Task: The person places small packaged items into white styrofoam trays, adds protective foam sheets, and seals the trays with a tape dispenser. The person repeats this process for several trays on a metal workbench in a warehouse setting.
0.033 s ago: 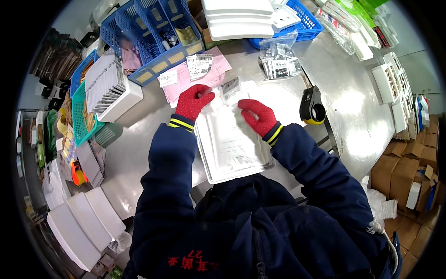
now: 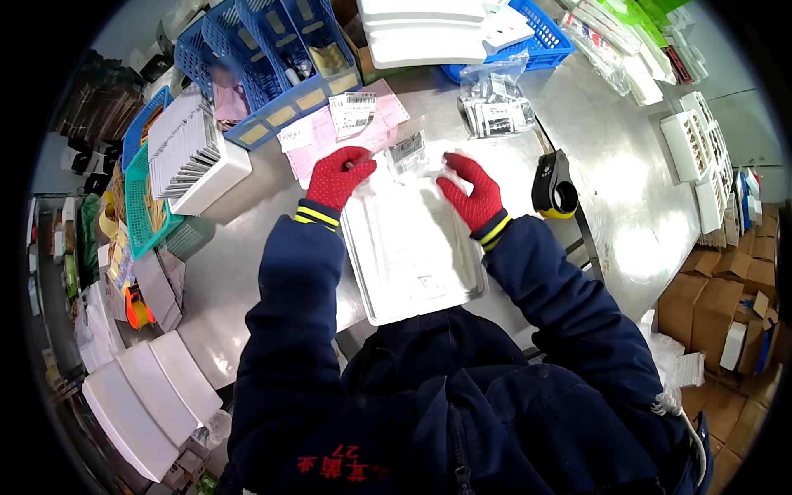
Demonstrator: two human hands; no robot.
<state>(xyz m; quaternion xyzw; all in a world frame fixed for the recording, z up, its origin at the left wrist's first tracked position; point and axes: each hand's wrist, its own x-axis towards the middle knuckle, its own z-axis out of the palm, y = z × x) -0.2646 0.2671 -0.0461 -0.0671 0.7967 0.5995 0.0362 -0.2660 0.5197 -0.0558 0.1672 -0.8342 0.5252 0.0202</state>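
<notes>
A shallow white tray [image 2: 371, 301] stands on the metal table in front of me, with whitish, glossy contents that I cannot make out clearly. Clear plastic film lies over its far end, and a small clear packet with a printed grey label [image 2: 407, 151] rests there. At the tray's far left corner my left hand [image 2: 332, 178], in a red dotted glove, is closed, thumb and forefinger pinching what looks like the film. My right hand [image 2: 476, 196], gloved alike, is at the far right corner. Its forefinger and thumb are apart beside the film.
Pink slips [image 2: 309, 153] with white labels lie beyond my left hand. A bag of labelled packets [image 2: 499, 107] and a black tape dispenser [image 2: 549, 186] are to the right. Blue divided bins [image 2: 256, 58], a white box of cards [image 2: 223, 177] and a teal basket [image 2: 148, 210] stand left.
My right hand has moved right and its forefinger and thumb have spread wider. My left hand has shifted slightly left and down, so the hands are farther apart.
</notes>
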